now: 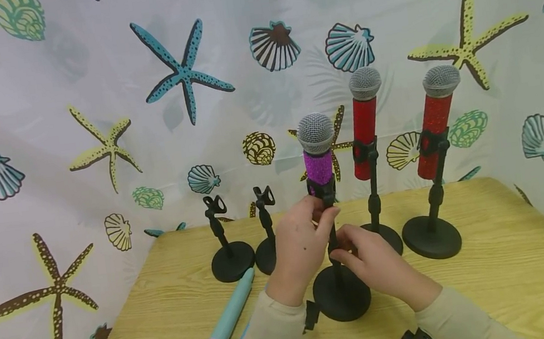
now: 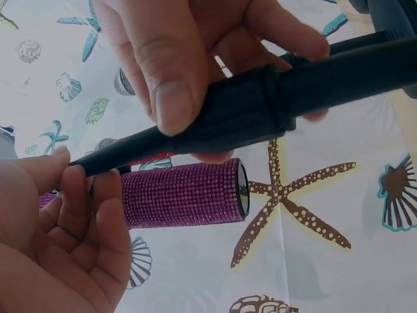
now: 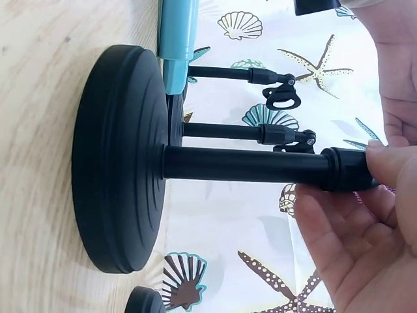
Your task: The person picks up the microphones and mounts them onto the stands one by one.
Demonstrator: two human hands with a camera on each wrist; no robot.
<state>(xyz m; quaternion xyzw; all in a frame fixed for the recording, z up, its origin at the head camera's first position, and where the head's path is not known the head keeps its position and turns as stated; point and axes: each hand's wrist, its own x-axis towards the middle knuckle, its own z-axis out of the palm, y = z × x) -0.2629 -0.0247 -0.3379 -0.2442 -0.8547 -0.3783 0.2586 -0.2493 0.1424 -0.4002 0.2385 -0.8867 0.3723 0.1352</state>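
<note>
A purple microphone (image 1: 319,169) with a silver mesh head sits in the clip of a black desk microphone stand (image 1: 342,296). The left hand (image 1: 300,239) pinches the thin upper pole (image 2: 130,149) just below the clip. Lower down, the right hand (image 1: 375,258) grips the thicker collar (image 3: 345,163) between thumb and fingers. In the left wrist view, the microphone's sparkly purple handle (image 2: 186,195) shows behind the pole, its lower end facing right. The stand's round base (image 3: 117,156) appears upright at the left of the right wrist view.
Two red microphones (image 1: 365,120) (image 1: 435,123) stand in clips on black stands behind to the right. Two stands with bare clips (image 1: 232,260) (image 1: 267,254) are at the back left. A long teal stick-like object (image 1: 226,320) lies left of the hands. A shell-patterned curtain (image 1: 226,124) backs the wooden table (image 1: 160,294).
</note>
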